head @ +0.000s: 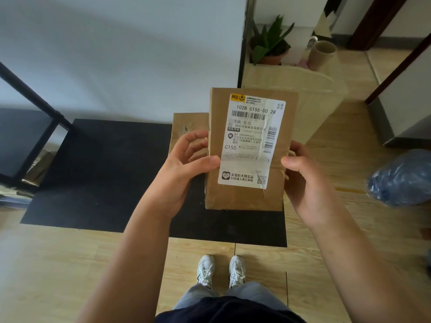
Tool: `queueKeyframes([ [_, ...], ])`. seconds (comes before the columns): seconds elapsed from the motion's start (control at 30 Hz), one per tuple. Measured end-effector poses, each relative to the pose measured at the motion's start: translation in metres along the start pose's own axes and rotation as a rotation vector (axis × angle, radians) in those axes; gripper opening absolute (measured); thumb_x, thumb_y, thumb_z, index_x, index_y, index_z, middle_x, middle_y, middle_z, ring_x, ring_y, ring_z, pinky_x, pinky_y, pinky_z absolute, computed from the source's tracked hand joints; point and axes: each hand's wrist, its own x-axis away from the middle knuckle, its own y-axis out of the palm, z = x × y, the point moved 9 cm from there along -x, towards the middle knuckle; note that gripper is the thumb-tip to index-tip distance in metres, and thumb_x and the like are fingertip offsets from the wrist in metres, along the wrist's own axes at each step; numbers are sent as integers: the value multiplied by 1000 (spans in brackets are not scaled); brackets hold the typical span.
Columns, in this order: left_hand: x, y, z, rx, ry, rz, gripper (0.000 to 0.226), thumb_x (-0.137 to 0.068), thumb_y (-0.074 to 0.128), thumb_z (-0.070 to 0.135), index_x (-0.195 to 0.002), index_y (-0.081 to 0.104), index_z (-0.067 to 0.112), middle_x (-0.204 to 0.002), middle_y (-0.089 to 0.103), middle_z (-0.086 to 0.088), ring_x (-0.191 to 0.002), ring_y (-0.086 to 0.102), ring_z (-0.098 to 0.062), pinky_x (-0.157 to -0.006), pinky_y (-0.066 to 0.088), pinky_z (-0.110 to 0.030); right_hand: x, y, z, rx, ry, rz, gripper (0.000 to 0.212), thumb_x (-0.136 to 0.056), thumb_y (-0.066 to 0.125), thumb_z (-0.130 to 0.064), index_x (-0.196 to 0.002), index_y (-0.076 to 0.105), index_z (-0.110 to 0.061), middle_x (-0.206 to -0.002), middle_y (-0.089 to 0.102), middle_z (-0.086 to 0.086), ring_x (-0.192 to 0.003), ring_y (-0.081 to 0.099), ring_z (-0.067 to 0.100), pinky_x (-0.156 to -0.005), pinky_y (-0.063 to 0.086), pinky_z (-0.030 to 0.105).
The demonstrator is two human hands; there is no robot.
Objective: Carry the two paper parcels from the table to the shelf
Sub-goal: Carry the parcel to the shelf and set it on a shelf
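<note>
I hold two brown paper parcels stacked in front of me at waist height. The upper parcel (249, 194) carries a white shipping label with barcodes. The lower parcel (189, 123) pokes out from under it at the upper left. My left hand (186, 169) grips the stack's left edge, thumb on top, fingers reaching under onto the lower parcel. My right hand (305, 180) clasps the right edge, thumb on the top face. A light wooden shelf unit (310, 89) stands just beyond the parcels, at the right of the white wall.
A black mat (98, 173) lies on the wooden floor beneath the parcels. A black metal frame (35, 108) stands at the left. On the wooden unit sit a potted plant (270, 45) and a beige cup (323, 54). A blue plastic bag (401, 178) lies at the right.
</note>
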Motion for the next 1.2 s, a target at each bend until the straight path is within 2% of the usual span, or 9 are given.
queueKeyframes([
  [0.1, 4, -3, -1, 3, -6, 27, 66, -65, 79, 27, -127, 55, 22, -127, 68, -10, -118, 66, -30, -101, 50, -50, 0, 3, 1, 22, 16, 1, 58, -69, 65, -30, -125, 62, -15, -112, 75, 3, -104, 70, 21, -84, 47, 34],
  [0.27, 13, -10, -6, 0, -26, 101, 64, -72, 78, 29, -131, 53, 24, -121, 73, -4, -113, 69, -25, -103, 49, -51, 0, 12, 11, 33, 91, 25, 47, -83, 61, -33, -128, 63, -16, -117, 75, 6, -114, 68, 25, -97, 49, 44],
  [0.33, 19, -13, -11, -10, -44, 132, 71, -67, 80, 34, -132, 51, 27, -124, 71, -3, -113, 69, -23, -102, 51, -48, 2, 16, 17, 47, 124, 32, 42, -90, 61, -35, -128, 63, -17, -116, 75, 6, -113, 69, 24, -101, 50, 47],
  [0.57, 53, -39, -32, 24, -76, 292, 80, -67, 81, 37, -138, 45, 27, -128, 65, -4, -113, 68, -20, -98, 54, -44, 3, 53, 36, 173, 187, -27, 37, -96, 54, -41, -123, 66, -19, -110, 77, 5, -104, 72, 20, -90, 55, 41],
  [0.77, 102, -96, -38, 107, -105, 462, 88, -62, 82, 45, -138, 44, 21, -127, 66, -5, -114, 67, -24, -102, 50, -50, 17, 120, 50, 261, 174, -163, 39, -94, 55, -46, -125, 65, -25, -111, 76, -1, -102, 73, 15, -80, 55, 33],
  [0.87, 130, -130, -39, 131, -112, 512, 69, -75, 79, 40, -132, 47, 18, -122, 69, -7, -109, 69, -25, -98, 53, -47, 27, 167, 58, 272, 174, -243, 35, -96, 55, -42, -125, 64, -27, -110, 77, -5, -97, 74, 8, -80, 54, 30],
  [1.03, 191, -208, -36, 166, -77, 635, 45, -87, 71, 28, -126, 53, 15, -109, 76, -4, -97, 73, -20, -73, 54, -30, 53, 257, 90, 278, 226, -302, 34, -96, 56, -41, -124, 64, -25, -110, 77, -3, -97, 75, 12, -77, 58, 32],
  [1.1, 221, -243, -37, 189, -64, 687, 43, -87, 70, 27, -125, 55, 15, -104, 78, -3, -93, 74, -18, -72, 55, -28, 68, 295, 108, 304, 250, -329, 38, -95, 58, -43, -125, 63, -22, -113, 76, 1, -100, 74, 17, -81, 60, 37],
  [1.2, 265, -291, -36, 200, -57, 725, 42, -91, 66, 26, -128, 55, 13, -116, 73, -10, -104, 72, -23, -81, 58, -30, 88, 352, 135, 315, 290, -376, 37, -92, 61, -45, -123, 65, -25, -112, 76, 1, -104, 72, 22, -93, 57, 48],
])
